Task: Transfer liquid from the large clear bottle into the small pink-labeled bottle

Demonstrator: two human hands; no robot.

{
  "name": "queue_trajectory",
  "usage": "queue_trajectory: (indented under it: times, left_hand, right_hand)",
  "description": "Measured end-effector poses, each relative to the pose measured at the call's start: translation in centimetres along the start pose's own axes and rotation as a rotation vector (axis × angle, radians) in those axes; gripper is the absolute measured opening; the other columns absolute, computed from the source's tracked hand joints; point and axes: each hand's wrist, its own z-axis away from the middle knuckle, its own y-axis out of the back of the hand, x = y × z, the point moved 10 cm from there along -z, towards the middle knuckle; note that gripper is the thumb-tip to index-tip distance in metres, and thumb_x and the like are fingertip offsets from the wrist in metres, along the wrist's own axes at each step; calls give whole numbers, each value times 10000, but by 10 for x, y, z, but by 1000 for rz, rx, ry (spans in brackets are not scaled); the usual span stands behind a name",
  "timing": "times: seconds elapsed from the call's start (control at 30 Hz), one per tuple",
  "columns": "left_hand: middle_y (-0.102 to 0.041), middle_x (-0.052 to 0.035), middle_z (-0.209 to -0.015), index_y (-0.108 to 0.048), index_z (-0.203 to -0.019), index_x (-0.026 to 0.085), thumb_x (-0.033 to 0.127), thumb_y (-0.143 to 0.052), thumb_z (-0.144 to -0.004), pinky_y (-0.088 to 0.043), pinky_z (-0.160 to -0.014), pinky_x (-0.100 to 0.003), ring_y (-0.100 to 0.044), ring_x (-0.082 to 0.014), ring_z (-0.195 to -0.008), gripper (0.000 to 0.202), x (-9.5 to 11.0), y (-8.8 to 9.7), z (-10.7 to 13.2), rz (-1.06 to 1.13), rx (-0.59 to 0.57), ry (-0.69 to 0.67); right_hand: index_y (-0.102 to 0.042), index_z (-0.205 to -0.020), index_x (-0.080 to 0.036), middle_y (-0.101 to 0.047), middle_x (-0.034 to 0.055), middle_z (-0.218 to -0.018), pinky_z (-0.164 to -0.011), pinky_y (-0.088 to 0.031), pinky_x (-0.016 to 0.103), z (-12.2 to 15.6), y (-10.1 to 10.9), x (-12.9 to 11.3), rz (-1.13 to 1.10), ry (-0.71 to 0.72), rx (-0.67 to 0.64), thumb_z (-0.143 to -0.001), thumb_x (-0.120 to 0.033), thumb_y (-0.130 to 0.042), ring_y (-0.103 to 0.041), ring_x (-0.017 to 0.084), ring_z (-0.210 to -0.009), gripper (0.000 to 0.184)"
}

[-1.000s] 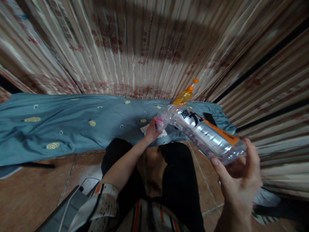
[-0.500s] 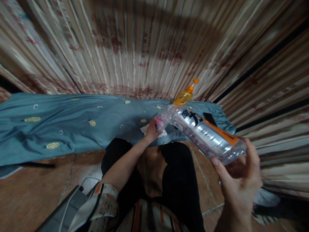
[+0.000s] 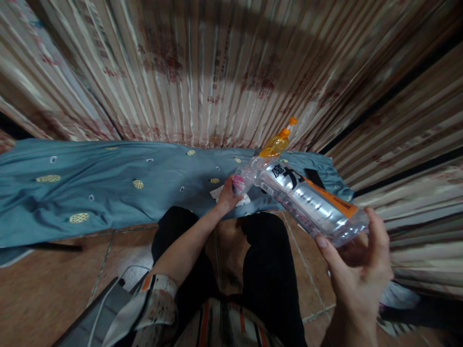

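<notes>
My right hand [image 3: 356,270] grips the base end of a large clear plastic bottle [image 3: 307,197] with a silver and orange label. The bottle lies tilted in the air, its neck end pointing left and lower part toward me. My left hand [image 3: 228,195] is closed on a small clear plastic container [image 3: 243,179] with a pink patch; its exact kind is unclear. The container meets or overlaps the bottle's neck end. Under the left hand lies a white tissue or cloth [image 3: 243,200]. Just behind the bottle stands a yellow pump bottle [image 3: 275,145] with an orange top.
A blue-green patterned cloth [image 3: 162,168] covers the long surface ahead. A flat black object [image 3: 314,178] lies on it at the right. Pleated curtains [image 3: 202,72] hang behind and at the right. A grey case with a white cable [image 3: 97,308] sits at lower left.
</notes>
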Motion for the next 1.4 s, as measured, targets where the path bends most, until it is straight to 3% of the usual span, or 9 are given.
queue_trajectory:
  times: [0.27, 0.53, 0.67, 0.93, 1.13, 1.4]
  left_hand:
    - [-846, -145, -1691, -756, -1658, 279, 22, -1052, -679, -534, -1560, -719, -747, -478, -1727, 1055, -5, -2, -2, -5, 10, -10]
    - [-827, -183, -1713, -760, -1629, 240, 38, -1048, -685, -523, -1563, -746, -737, -493, -1733, 1007, -7, -2, -3, -21, 4, -35]
    - [-839, -172, -1690, -759, -1607, 249, 47, -1053, -683, -528, -1552, -775, -754, -491, -1709, 991, -4, -1, -2, -23, -9, -42]
    - [-845, -161, -1678, -761, -1597, 263, -4, -1042, -679, -550, -1550, -688, -765, -469, -1702, 996, 1, 0, -1, -14, -14, 7]
    - [-824, -173, -1734, -744, -1628, 257, 15, -1050, -675, -538, -1562, -691, -748, -475, -1733, 1029, 0, 1, 0, -13, -4, 21]
    - [-792, -220, -1787, -716, -1650, 229, 44, -1060, -682, -542, -1554, -725, -740, -500, -1746, 1044, -1, -1, -2, -27, -32, 6]
  right_hand:
    - [-693, -1836, -380, -895, 164, -1525, -1047, -800, 691, 1, 0, -1, 23, 23, -13, -786, -670, -1231, -916, 477, -1316, 1214]
    - [-716, -1787, -363, -914, 153, -1467, -980, -828, 649, 0, 0, 0, 58, 4, 10, -784, -743, -1210, -935, 444, -1248, 1181]
    - [-723, -1785, -354, -923, 157, -1460, -989, -828, 647, 0, 1, 0, 38, 9, 8, -766, -709, -1232, -942, 441, -1243, 1193]
    - [-709, -1805, -350, -913, 154, -1501, -1041, -821, 637, 0, -1, 0, 24, 4, -6, -772, -694, -1237, -933, 434, -1287, 1210]
    - [-720, -1795, -292, -904, 162, -1512, -1103, -808, 623, -1, -1, -2, 22, -5, 5, -777, -670, -1241, -921, 412, -1302, 1204]
    - [-730, -1822, -356, -896, 135, -1573, -1129, -791, 606, -2, -1, -2, -27, 35, -18, -793, -605, -1257, -922, 392, -1289, 1183]
